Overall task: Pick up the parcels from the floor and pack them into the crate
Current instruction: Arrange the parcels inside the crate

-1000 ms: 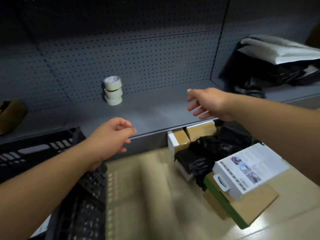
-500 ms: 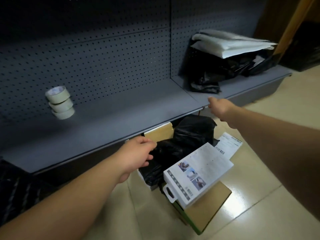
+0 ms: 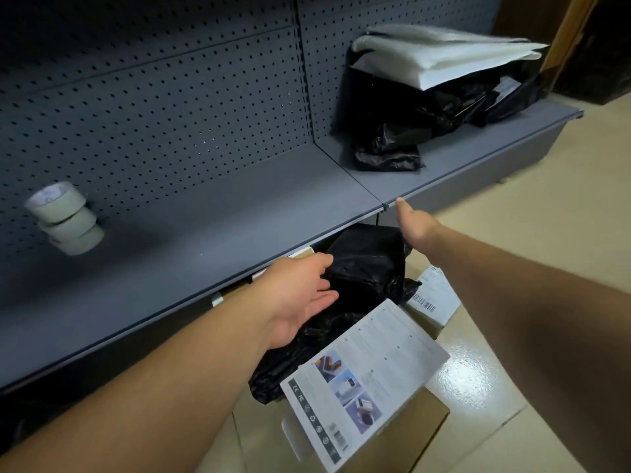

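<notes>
A heap of parcels lies on the floor under the grey shelf. On top sits a black plastic-wrapped parcel [image 3: 367, 264]. In front of it leans a white printed box [image 3: 365, 373] resting on a brown cardboard box [image 3: 403, 438]. A small white parcel with a barcode label [image 3: 432, 298] lies to the right. My left hand [image 3: 300, 295] is open, its fingers at the black parcel's left side. My right hand [image 3: 411, 225] is open just above the black parcel's right top corner, near the shelf edge. The crate is out of view.
The grey shelf [image 3: 239, 213] with a pegboard back overhangs the parcels. Three stacked tape rolls [image 3: 65, 218] stand at its left. Black bags and white padded mailers [image 3: 440, 80] lie on the shelf at right. Glossy beige floor [image 3: 546, 268] spreads to the right.
The view swung right, and the black crate left the frame. Both hands dropped from shelf height toward the black parcel, one at each side of it.
</notes>
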The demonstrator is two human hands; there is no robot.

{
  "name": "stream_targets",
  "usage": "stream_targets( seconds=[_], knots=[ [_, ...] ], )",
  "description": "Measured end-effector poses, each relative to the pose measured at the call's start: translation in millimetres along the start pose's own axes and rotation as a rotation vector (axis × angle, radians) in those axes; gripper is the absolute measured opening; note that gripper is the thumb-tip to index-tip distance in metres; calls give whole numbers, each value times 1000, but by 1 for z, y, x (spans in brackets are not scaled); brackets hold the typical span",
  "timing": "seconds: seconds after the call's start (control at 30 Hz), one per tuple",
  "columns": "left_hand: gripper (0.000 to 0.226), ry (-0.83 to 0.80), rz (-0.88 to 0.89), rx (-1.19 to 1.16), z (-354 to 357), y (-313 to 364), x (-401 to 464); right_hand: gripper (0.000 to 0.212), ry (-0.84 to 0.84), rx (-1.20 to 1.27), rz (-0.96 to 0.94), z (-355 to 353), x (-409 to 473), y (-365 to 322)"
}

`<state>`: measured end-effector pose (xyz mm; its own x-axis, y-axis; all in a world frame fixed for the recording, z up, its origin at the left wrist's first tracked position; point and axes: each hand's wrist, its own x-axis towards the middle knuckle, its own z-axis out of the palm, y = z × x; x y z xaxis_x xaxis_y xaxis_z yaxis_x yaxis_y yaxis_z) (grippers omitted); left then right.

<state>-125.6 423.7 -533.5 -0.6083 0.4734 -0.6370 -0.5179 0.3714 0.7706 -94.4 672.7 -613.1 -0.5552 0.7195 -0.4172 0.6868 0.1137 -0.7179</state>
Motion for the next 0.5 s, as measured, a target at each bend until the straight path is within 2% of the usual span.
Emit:
stream_targets(
  seconds=[0.3, 0.5],
  knots=[
    [60, 20, -112, -73, 12, 3, 26, 94, -115, 92, 65, 13, 36, 23],
    [62, 69, -106, -87, 9, 1, 33, 101, -90, 61, 52, 7, 40, 25]
  ],
)
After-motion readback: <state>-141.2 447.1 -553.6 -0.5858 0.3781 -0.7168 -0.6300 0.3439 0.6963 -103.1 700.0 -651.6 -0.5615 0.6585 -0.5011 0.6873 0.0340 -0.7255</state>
